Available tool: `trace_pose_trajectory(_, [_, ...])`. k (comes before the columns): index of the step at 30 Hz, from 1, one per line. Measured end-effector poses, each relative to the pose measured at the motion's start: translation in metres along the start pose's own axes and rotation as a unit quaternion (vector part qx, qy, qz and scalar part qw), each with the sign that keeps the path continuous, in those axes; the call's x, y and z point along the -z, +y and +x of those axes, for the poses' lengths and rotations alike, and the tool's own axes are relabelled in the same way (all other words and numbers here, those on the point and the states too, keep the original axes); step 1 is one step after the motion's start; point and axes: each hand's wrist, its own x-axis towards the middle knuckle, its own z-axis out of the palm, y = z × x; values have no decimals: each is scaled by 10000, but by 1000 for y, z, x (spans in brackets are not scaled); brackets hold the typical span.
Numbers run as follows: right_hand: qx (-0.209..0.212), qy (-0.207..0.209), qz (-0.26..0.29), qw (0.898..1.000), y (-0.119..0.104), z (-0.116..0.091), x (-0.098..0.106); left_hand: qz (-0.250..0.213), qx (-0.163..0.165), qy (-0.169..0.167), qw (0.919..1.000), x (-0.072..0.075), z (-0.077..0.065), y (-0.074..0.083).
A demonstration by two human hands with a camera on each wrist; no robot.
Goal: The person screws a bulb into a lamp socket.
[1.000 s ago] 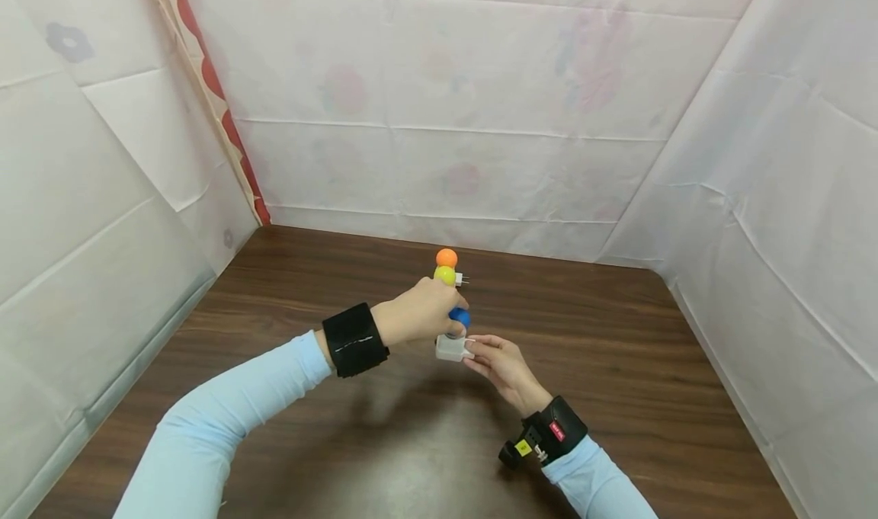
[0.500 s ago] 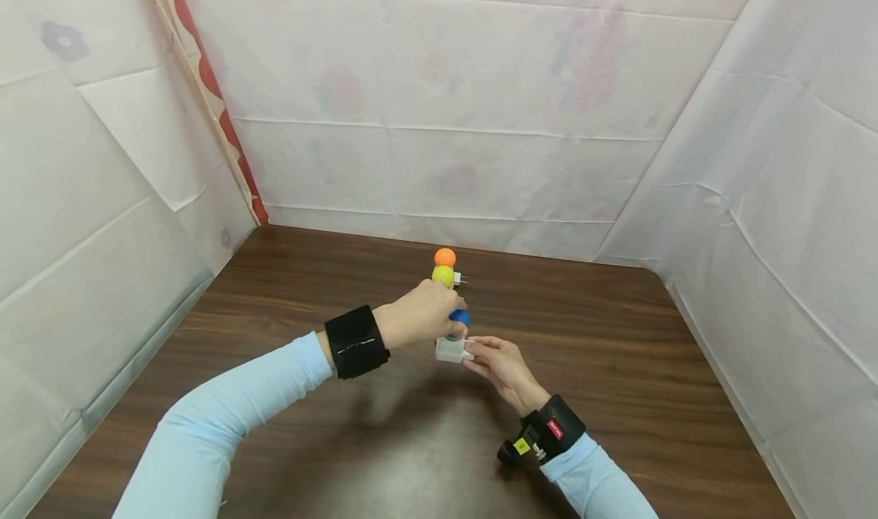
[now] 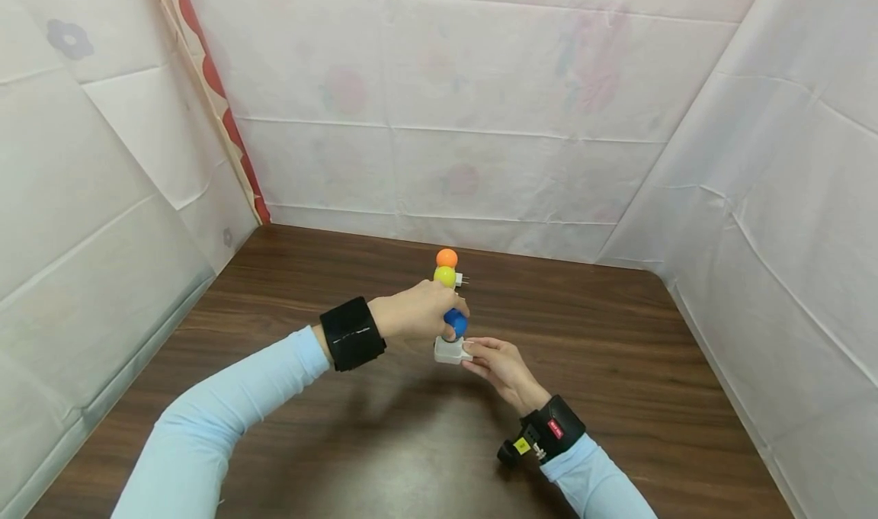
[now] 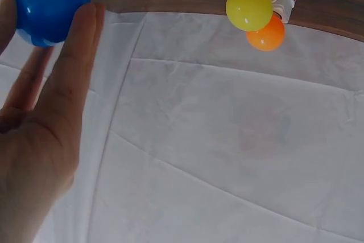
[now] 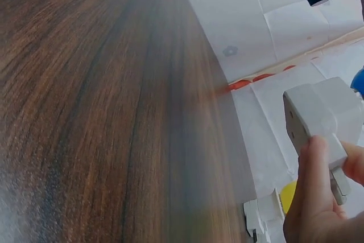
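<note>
My left hand (image 3: 420,311) holds a round blue light bulb (image 3: 456,322) from above. In the left wrist view, the thumb and fingers lie on opposite sides of the blue bulb (image 4: 52,5). Just below the bulb is a white plug-in lamp socket (image 3: 449,350), whose plug end my right hand (image 3: 504,368) pinches between thumb and fingers. The right wrist view shows this socket (image 5: 333,109) raised off the table; a sliver of blue bulb (image 5: 358,82) appears at its far side. How far the bulb sits in the socket is hidden.
Beyond my left hand, a yellow bulb (image 3: 444,277) and an orange bulb (image 3: 447,257) stand in white sockets on the dark wood table (image 3: 329,275). Metal plug prongs stick out rightward there. White cloth walls (image 3: 439,107) enclose the back and both sides.
My left fingers have shifted slightly on the blue bulb, baring more of it. The right hand and the socket stay almost in place.
</note>
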Motion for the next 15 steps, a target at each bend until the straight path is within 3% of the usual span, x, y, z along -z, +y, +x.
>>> trace_pose_trajectory(6, [-28, -76, -28, 10000, 3, 0, 1, -352, 10, -446, 9984, 4, 2, -4])
trace_pose_trajectory(15, [-21, -46, 30, 10000, 4, 0, 3, -340, -212, -403, 9984, 2, 3, -8])
